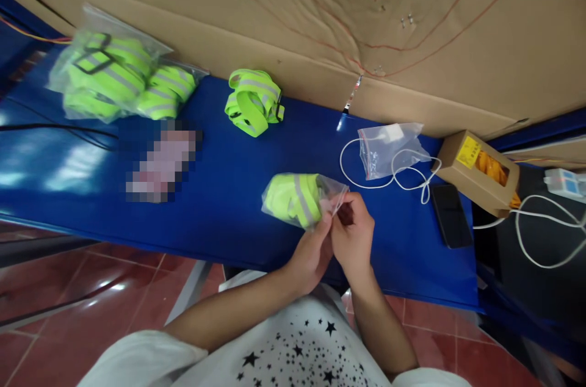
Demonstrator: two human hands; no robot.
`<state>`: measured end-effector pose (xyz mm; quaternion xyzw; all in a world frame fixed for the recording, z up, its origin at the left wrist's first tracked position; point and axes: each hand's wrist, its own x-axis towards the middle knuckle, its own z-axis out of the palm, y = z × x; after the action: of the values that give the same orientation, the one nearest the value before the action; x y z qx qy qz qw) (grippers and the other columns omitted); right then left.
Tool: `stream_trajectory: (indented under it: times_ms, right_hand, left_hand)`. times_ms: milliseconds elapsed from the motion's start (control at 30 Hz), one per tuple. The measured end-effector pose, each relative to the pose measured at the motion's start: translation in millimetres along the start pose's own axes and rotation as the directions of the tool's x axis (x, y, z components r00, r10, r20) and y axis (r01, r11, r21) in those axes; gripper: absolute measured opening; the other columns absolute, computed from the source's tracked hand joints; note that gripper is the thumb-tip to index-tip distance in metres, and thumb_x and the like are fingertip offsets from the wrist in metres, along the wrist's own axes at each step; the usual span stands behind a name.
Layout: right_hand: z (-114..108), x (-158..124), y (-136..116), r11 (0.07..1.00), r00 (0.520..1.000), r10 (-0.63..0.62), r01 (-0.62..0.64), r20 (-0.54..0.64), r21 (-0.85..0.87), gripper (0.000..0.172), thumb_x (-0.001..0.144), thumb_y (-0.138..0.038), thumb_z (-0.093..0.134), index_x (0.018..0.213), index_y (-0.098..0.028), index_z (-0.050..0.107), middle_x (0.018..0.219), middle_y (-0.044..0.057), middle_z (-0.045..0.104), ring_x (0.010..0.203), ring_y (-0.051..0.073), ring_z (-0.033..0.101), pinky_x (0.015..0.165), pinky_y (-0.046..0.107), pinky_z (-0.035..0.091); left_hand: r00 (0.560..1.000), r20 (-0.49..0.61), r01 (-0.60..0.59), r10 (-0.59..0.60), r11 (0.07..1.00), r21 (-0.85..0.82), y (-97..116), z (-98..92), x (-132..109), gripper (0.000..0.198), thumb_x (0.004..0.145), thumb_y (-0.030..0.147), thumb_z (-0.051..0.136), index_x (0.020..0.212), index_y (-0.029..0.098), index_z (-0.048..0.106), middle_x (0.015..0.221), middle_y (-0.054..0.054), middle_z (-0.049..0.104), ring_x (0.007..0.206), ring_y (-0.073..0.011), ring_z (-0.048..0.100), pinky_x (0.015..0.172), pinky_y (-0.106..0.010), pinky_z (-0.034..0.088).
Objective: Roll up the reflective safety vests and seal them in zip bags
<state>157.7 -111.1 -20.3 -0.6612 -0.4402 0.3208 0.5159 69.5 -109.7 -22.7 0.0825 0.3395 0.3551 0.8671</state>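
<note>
In front of me a small clear zip bag (267, 205) holds a folded neon-yellow reflective strap (288, 199) with grey stripes. Its open-end edge points right, towards my fingers. My left hand (315, 249) pinches the lower part of that edge between thumb and fingers. Close beside it, my right hand (354, 231) has its fingers curled on the upper corner of the same edge. Both hands touch each other, and some fingertips are hidden. A loose bundle of the same yellow strap (254, 100) with a black buckle lies farther back on the blue table (238, 191).
Filled bags of yellow straps (107, 75) lie at the back left, near a blurred-out pinkish object (162, 164). At the right are an empty zip bag (373, 152), a white cable (344, 164), a black phone (451, 216) and a cardboard box (458, 158). Cardboard (229, 14) stands behind.
</note>
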Motion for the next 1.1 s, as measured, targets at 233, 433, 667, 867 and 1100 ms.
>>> stream_trajectory:
  times_ms: [233,433,667,867,1100]
  right_hand:
    - [-38,-8,2,0.999,0.940,0.019,-0.027,0.341,0.020,0.043,0.108,-0.034,0.050,0.151,-0.034,0.048,0.143,0.007,0.066,0.124,0.023,0.069,0.100,0.040,0.059]
    - [-56,10,10,0.928,0.897,-0.196,0.300,0.397,-0.219,0.045,0.098,-0.030,0.070,0.141,-0.035,0.060,0.128,0.005,0.074,0.123,0.028,0.067,0.113,0.052,0.045]
    - [-64,35,-28,0.777,0.632,-0.388,0.616,0.671,-0.132,0.020,0.102,-0.021,0.063,0.113,-0.033,0.074,0.102,-0.003,0.079,0.093,0.018,0.073,0.107,0.045,0.042]
    - [-75,55,-30,0.832,0.670,-0.388,0.550,0.633,-0.073,0.013,0.104,-0.023,0.062,0.112,-0.028,0.071,0.090,-0.002,0.078,0.080,0.016,0.069,0.085,0.036,0.046]
    - [-75,58,-12,0.888,0.649,-0.299,0.457,0.700,-0.044,0.037,0.096,-0.045,0.075,0.127,-0.026,0.067,0.105,0.003,0.072,0.097,0.019,0.065,0.088,0.036,0.046]
  left_hand:
    - [0.938,0.315,0.079,-0.147,0.973,0.218,18,-11.5,0,0.066,0.095,0.075,0.055,0.134,0.023,0.069,0.136,-0.014,0.071,0.138,-0.0316,0.060,0.117,-0.046,0.048]
    - [0.808,0.458,-0.178,-0.370,0.589,0.789,75,-17.4,-41,0.038,0.096,0.039,0.073,0.132,0.028,0.072,0.116,-0.010,0.081,0.107,-0.0259,0.078,0.095,-0.040,0.061]
    - [0.798,0.584,-0.603,0.148,0.187,0.776,143,-5.5,9,0.098,0.059,0.035,0.101,0.148,0.029,0.060,0.141,-0.012,0.069,0.130,-0.0349,0.065,0.109,-0.046,0.053]
    - [0.801,0.461,-0.228,-0.382,0.517,0.825,153,-19.5,57,0.059,0.078,0.055,0.086,0.124,0.021,0.074,0.104,-0.008,0.078,0.094,-0.0226,0.074,0.082,-0.029,0.057]
    - [0.847,0.448,-0.127,-0.286,0.710,0.692,154,-29.3,58,0.066,0.077,0.054,0.089,0.129,0.018,0.072,0.110,-0.009,0.075,0.096,-0.0189,0.072,0.082,-0.026,0.056]
